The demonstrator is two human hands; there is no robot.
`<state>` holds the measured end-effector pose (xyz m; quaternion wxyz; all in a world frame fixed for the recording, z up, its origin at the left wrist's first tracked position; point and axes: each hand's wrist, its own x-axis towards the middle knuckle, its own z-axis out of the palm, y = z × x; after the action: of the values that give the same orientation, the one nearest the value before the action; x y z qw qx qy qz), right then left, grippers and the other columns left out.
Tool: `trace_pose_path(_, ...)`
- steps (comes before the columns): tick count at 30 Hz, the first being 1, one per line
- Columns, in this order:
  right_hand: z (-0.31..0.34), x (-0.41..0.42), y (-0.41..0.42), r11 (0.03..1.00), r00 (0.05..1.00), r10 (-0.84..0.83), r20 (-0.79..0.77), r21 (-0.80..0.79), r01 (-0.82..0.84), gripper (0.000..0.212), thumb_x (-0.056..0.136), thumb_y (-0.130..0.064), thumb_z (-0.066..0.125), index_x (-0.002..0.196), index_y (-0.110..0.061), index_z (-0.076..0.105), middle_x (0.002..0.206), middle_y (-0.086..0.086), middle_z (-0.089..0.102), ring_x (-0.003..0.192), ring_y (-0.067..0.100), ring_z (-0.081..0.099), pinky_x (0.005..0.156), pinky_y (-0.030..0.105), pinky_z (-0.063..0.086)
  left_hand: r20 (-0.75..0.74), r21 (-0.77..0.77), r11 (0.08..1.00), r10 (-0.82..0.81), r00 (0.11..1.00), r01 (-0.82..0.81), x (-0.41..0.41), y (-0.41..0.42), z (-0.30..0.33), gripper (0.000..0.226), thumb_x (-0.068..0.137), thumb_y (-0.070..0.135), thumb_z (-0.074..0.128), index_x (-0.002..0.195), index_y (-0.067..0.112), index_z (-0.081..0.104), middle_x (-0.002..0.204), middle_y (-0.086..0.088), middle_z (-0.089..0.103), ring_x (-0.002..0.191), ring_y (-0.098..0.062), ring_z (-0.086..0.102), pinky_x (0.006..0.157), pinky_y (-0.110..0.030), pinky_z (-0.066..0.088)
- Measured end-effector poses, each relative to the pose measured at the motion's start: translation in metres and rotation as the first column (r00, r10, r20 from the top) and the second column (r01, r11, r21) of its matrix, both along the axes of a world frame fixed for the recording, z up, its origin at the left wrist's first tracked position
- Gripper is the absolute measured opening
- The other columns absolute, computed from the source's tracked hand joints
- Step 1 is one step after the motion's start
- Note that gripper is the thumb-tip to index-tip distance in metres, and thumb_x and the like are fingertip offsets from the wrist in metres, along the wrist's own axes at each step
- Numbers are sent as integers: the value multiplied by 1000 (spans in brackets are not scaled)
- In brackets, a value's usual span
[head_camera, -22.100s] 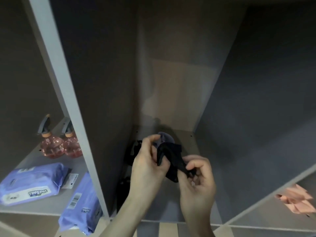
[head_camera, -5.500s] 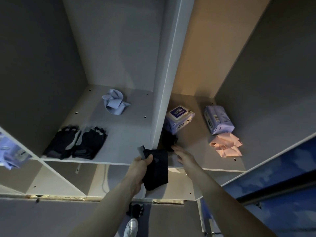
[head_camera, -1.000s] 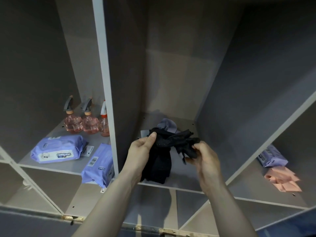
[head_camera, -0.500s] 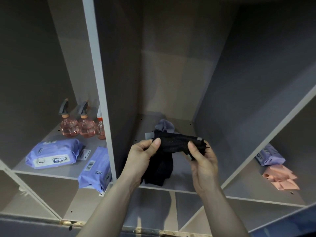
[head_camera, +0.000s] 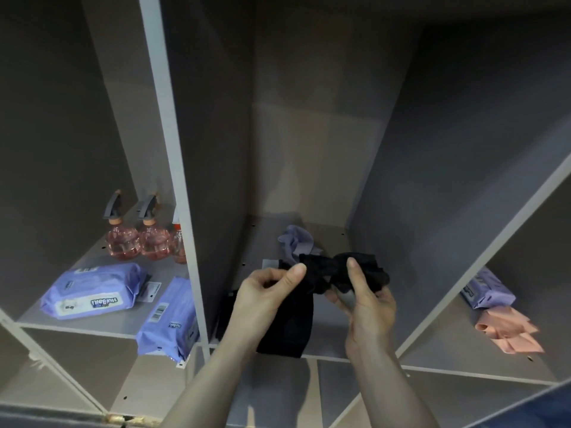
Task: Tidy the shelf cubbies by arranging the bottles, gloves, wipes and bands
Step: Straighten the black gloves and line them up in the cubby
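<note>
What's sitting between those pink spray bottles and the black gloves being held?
In the head view, a white upright shelf divider stands between the spray bottles and the black gloves, which both hands hold in the middle cubby.

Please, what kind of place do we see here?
Probably a storage shelf in a gym or fitness room, though this is a guess. The cubbies hold spray bottles and wipe packs, a pink band, and both hands hold black gloves.
</note>
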<state>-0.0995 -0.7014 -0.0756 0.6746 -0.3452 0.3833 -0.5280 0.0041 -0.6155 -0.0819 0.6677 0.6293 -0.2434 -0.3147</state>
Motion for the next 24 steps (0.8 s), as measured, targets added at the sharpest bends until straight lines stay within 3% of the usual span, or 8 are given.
trace_pose_path(4,0,4,8,999,1000,1,-9,-36,-1,8,85,-10,67,92,-15,65,86,3,71,69,9,69,56,23,56,176,98,985,126,976,-144,-4,-3,-4,54,51,70,65,85,28,68,101,7,60,89,2,59,72,-15,43)
trace_pose_path(8,0,8,17,1000,999,24,35,-8,-24,14,85,-11,67,99,-9,65,88,4,74,75,11,71,75,36,58,426,190,963,96,899,-193,-5,-9,-6,45,64,60,74,91,25,60,99,13,49,83,7,52,66,-15,42)
trace_pose_path(11,3,7,16,999,998,49,32,-4,-49,11,86,-12,65,97,-9,64,82,1,75,71,13,72,64,33,60,466,122,968,139,874,-219,-1,-10,-14,28,75,43,75,90,20,69,94,8,53,84,-2,58,68,-13,43)
trace_pose_path(14,8,0,6,999,1000,22,16,-36,-21,14,86,-15,66,99,-9,65,88,2,72,69,8,71,50,27,58,412,60,977,163,897,-205,6,-8,-16,8,82,28,72,88,23,72,93,4,58,85,2,59,69,-2,39)
trace_pose_path(16,12,-4,0,995,999,47,-2,-84,-47,14,86,-18,66,97,-10,65,86,0,71,69,7,70,48,25,56,297,21,988,137,945,-150,9,-6,-14,13,83,25,71,72,19,70,85,-2,59,76,-3,59,75,-11,40)
trace_pose_path(18,15,-6,-4,990,997,73,-27,-116,-76,12,87,-20,65,93,-9,64,82,-1,70,66,7,68,45,23,53,-5,-84,995,53,999,-54,12,-5,-10,31,82,31,70,69,3,67,80,-13,61,77,-19,60,80,-31,45)
trace_pose_path(20,16,-9,-8,987,994,101,-35,-119,-105,14,88,-20,63,92,-7,61,84,4,68,65,9,67,44,22,51,-281,-210,978,-58,958,-2,13,-2,-1,43,81,30,63,88,-12,66,85,-24,66,77,-29,64,77,-37,51)
trace_pose_path(24,14,-10,-11,981,984,166,-68,-85,-172,19,89,-25,61,96,-7,63,87,4,68,62,8,67,40,22,48,-278,-255,967,-97,956,24,14,2,4,45,84,28,57,95,-15,63,86,-26,69,74,-29,66,68,-32,55)
